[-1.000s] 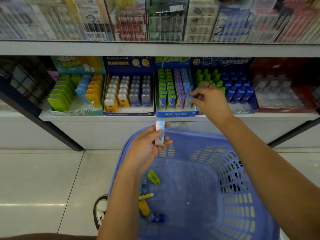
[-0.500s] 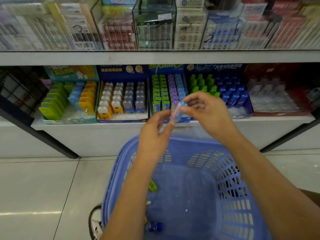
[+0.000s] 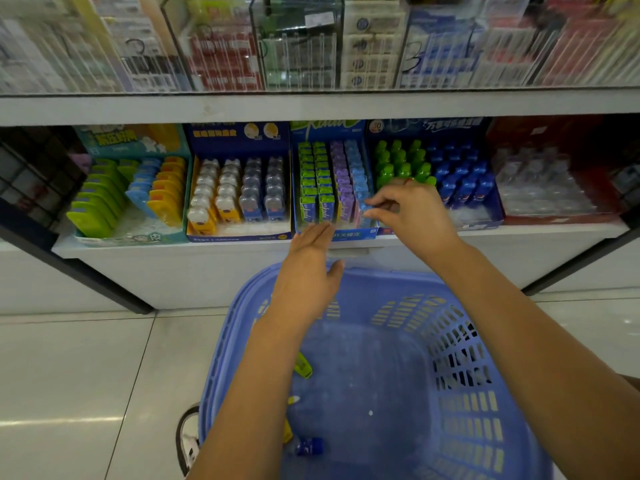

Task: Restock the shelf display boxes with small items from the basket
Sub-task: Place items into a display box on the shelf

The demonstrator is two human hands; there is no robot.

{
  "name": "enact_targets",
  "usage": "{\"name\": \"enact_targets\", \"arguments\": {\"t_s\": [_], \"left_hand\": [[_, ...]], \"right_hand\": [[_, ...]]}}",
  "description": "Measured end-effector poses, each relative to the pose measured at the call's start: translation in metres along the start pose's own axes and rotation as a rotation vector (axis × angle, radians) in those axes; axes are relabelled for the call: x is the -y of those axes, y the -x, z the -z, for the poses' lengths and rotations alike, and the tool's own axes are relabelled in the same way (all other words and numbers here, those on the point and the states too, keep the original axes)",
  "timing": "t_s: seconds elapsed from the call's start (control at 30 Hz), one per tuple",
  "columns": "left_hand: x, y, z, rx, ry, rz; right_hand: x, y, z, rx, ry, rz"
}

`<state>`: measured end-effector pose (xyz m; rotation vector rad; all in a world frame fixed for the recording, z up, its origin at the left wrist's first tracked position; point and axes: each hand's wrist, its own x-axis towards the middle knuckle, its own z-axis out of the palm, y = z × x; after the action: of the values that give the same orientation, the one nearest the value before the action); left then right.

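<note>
A purple-blue plastic basket (image 3: pixel 381 276) stands on the floor below the shelf. In it lie a green-yellow item (image 3: pixel 304 367), a blue-capped item (image 3: pixel 311 446) and a couple of yellow bits beside my left forearm. The display box (image 3: pixel 349 234) above holds columns of green, purple and light blue packs. My right hand (image 3: pixel 412 213) pinches a light blue pack (image 3: pixel 364 206) at the front of the blue column. My left hand (image 3: pixel 308 271) hovers over the basket's far rim, fingers straight and holding nothing.
Further display boxes line the same shelf: green, blue and yellow items (image 3: pixel 131 237), bear-shaped items (image 3: pixel 239 233), green and blue bottles (image 3: pixel 478 221), clear items in a red box (image 3: pixel 554 216). A glass-fronted shelf sits above. My shoe (image 3: pixel 188 441) is left of the basket.
My left hand passed the light blue pack to my right hand and now is empty. My right hand carried the pack forward to the box's blue column.
</note>
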<state>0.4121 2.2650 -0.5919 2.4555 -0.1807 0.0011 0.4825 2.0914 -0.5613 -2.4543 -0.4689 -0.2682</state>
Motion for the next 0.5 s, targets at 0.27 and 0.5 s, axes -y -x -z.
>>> {"name": "enact_targets", "arguments": {"t_s": [0.27, 0.5], "left_hand": [[0.008, 0.02, 0.001, -0.264, 0.264, 0.055], [0.07, 0.067, -0.061, 0.486, -0.261, 0.496]], "right_hand": [[0.009, 0.021, -0.001, -0.113, -0.018, 0.016], [-0.012, 0.107, -0.101, 0.664, -0.111, -0.238]]}}
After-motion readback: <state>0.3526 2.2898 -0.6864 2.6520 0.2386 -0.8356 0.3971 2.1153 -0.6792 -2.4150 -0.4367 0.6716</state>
